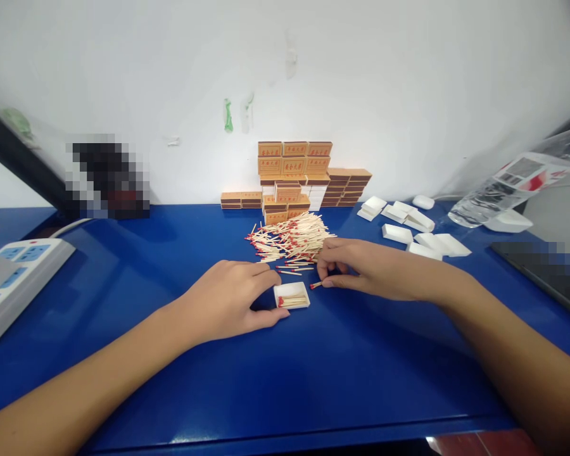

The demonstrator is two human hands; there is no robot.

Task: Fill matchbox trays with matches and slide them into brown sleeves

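Observation:
My left hand grips the left end of a small white matchbox tray, fingers on its far corner and thumb at its near edge. Several red-headed matches lie side by side in the tray, heads to the left. Just right of the tray, my right hand is closed in a pinch on matches, their red heads pointing left. How many it holds I cannot tell. A loose heap of matches lies behind both hands, and the right hand's fingers are at its near right edge.
Orange matchboxes are stacked against the wall, with more at both sides. White trays lie scattered at the back right beside a tilted plastic bottle. A dark flat device is far right. A power strip sits left on the blue table.

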